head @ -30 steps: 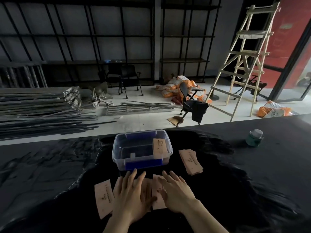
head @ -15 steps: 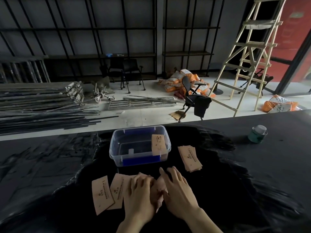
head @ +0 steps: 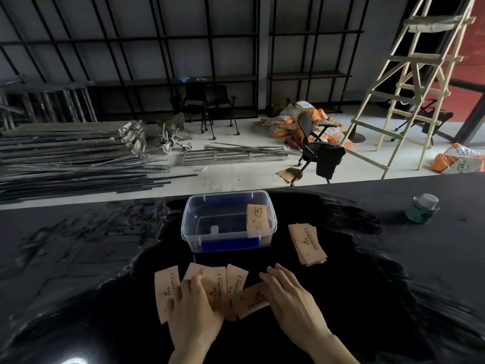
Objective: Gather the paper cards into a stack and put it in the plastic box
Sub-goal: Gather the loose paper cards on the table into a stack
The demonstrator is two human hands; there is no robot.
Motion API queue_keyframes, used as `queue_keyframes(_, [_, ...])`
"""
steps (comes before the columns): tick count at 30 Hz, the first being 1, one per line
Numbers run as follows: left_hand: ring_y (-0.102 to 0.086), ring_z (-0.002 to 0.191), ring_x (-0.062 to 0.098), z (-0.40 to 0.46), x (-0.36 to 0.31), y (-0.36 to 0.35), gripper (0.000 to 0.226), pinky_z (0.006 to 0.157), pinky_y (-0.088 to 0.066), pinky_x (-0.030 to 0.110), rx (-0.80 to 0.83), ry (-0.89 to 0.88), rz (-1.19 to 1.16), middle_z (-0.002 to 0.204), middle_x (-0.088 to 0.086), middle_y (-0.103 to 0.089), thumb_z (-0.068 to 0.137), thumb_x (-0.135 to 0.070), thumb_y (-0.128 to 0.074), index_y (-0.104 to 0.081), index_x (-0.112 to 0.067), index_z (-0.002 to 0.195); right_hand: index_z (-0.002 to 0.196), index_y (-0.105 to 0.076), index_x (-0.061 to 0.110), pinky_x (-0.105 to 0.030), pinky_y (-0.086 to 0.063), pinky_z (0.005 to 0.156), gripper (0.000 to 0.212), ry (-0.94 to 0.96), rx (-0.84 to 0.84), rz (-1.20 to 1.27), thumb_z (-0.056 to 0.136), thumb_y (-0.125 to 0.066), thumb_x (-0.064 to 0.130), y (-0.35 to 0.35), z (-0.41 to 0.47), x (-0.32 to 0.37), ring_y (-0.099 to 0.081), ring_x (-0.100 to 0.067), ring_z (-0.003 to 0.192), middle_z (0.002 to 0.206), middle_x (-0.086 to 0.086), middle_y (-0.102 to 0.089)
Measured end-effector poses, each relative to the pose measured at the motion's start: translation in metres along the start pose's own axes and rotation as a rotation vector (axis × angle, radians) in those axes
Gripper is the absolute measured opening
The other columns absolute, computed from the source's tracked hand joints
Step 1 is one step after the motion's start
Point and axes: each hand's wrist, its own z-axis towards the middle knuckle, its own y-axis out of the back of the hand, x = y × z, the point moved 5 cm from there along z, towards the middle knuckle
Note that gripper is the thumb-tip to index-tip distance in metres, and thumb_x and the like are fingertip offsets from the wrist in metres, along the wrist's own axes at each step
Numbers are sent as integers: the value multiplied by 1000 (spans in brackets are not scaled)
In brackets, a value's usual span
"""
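Several tan paper cards (head: 231,285) lie fanned out on the black table in front of me. My left hand (head: 195,311) rests flat on the middle of the fan, fingers spread. My right hand (head: 291,303) lies palm down at the fan's right end, its fingers on a tilted card (head: 249,300). A clear plastic box (head: 228,224) with blue clips stands just beyond; one card (head: 257,223) leans inside its right wall. A second small stack of cards (head: 307,244) lies to the right of the box.
A green jar with a clear lid (head: 422,211) stands at the far right of the table. The table's far edge runs behind the box. Beyond it are metal bars, office chairs, orange sacks and a wooden ladder on the floor.
The cards under my hands have spread out into a wider fan. My left hand slid left over them and my right hand moved apart to the right.
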Motion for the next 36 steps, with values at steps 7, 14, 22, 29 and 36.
queue_keyframes(7, [-62, 103, 15, 12, -7, 7, 55, 87, -53, 33, -2, -24, -320, 112, -8, -61, 81, -18, -79, -52, -32, 128, 146, -48, 21, -39, -55, 100, 58, -5, -27, -5, 93, -72, 23, -4, -1, -1, -36, -28, 147, 151, -3, -52])
queue_keyframes(14, [-70, 92, -2, 7, -52, 12, 32, 84, -57, 18, 117, -329, -460, 96, -20, -72, 94, -12, -68, -65, -41, 106, 152, -40, 16, -30, -56, 98, 69, -46, -146, 71, 92, -74, 19, 4, -4, 5, -37, -20, 145, 154, 2, -48])
queue_keyframes(22, [-70, 102, 1, -2, -65, -9, 23, 90, -60, 21, 245, -338, -724, 108, -13, -70, 104, -9, -52, -61, -26, 116, 146, -46, 19, -40, -48, 109, 58, 34, -104, -19, 93, -69, 27, -3, -5, -2, -35, -24, 147, 145, -2, -55])
queue_keyframes(29, [-50, 132, 15, 13, -21, 1, 56, 112, -44, 37, 208, -213, -100, 137, -11, -58, 88, -26, -69, -49, -35, 141, 139, -53, 16, -35, -57, 97, 51, 17, -111, -57, 91, -70, 26, -2, -2, -1, -45, -27, 140, 133, -3, -61])
queue_keyframes(36, [-54, 124, 14, 19, -30, 1, 68, 111, -43, 38, 341, -236, -66, 124, -14, -59, 80, -26, -74, -43, -47, 136, 139, -54, 13, -34, -59, 94, 59, 16, -68, -93, 86, -79, 24, -5, -2, -3, -44, -28, 141, 136, -5, -61])
